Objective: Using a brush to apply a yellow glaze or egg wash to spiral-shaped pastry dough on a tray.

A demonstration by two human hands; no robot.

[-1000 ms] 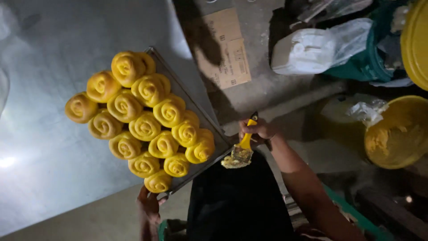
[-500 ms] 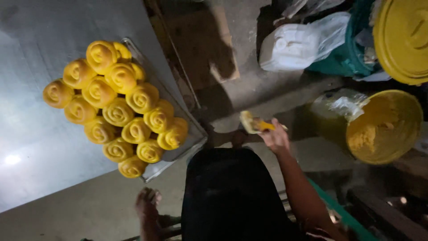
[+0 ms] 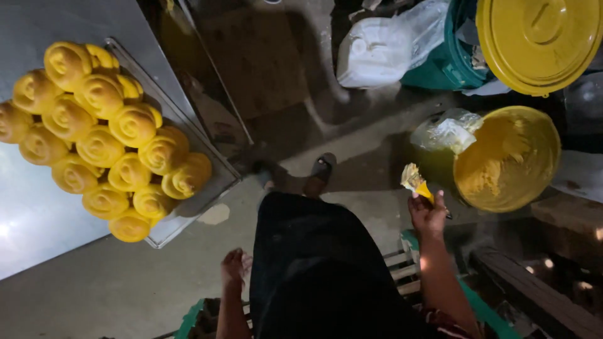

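Right hand (image 3: 428,215) has carried the brush (image 3: 414,181) toward the yellow tub (image 3: 531,135).

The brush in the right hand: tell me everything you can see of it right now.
The brush is small, with a yellow handle and pale bristles smeared with yellow paste. The right hand grips the handle low down, so its end is hidden. The bristle head points up and to the left, tilted, held in the air over the floor just left of the open yellow bucket of yellow paste, not touching it. Finer details are too blurred to tell.
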